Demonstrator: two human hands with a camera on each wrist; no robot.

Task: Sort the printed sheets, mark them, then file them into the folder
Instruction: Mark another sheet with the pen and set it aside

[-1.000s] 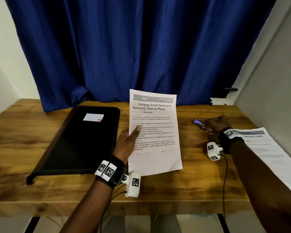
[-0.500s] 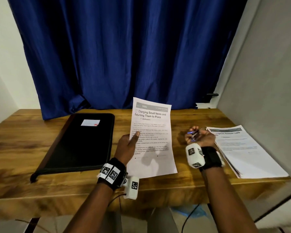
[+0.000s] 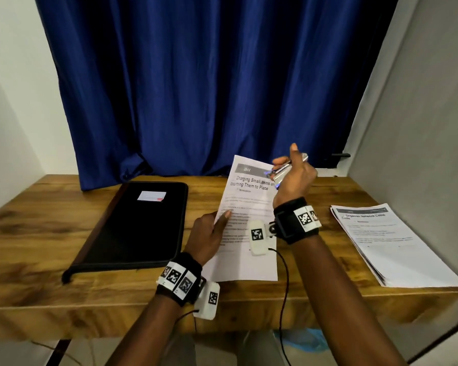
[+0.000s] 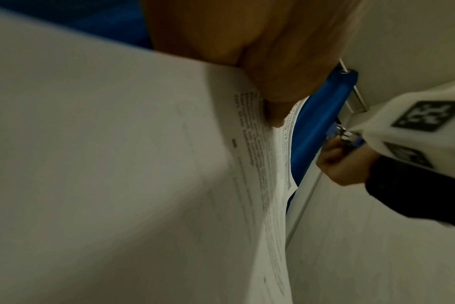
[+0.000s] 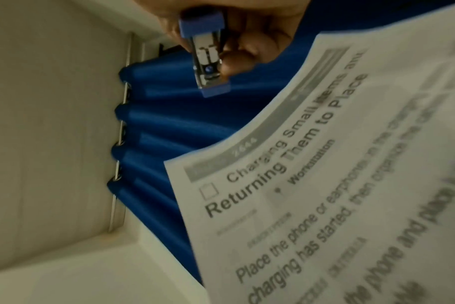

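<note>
My left hand (image 3: 212, 231) pinches the left edge of printed sheets (image 3: 245, 233) headed "Charging Small Items and Returning Them to Place", held tilted up above the table; its thumb (image 4: 278, 98) lies on the text. My right hand (image 3: 294, 175) grips a small blue and silver stapler (image 3: 286, 169) at the sheets' top right corner. In the right wrist view the stapler (image 5: 208, 55) hangs just beyond the sheets (image 5: 338, 185), apart from the paper. A closed black folder (image 3: 132, 225) with a white label lies flat on the left.
A stack of printed sheets (image 3: 391, 244) lies at the right end of the wooden table (image 3: 37, 233), beside a grey wall. A blue curtain (image 3: 209, 88) hangs behind the table. Cables trail from both wrist cameras over the front edge.
My right hand has lifted the stapler from the table on the right and carried it left and up to the sheets' top right corner. The left hand keeps holding the sheets.
</note>
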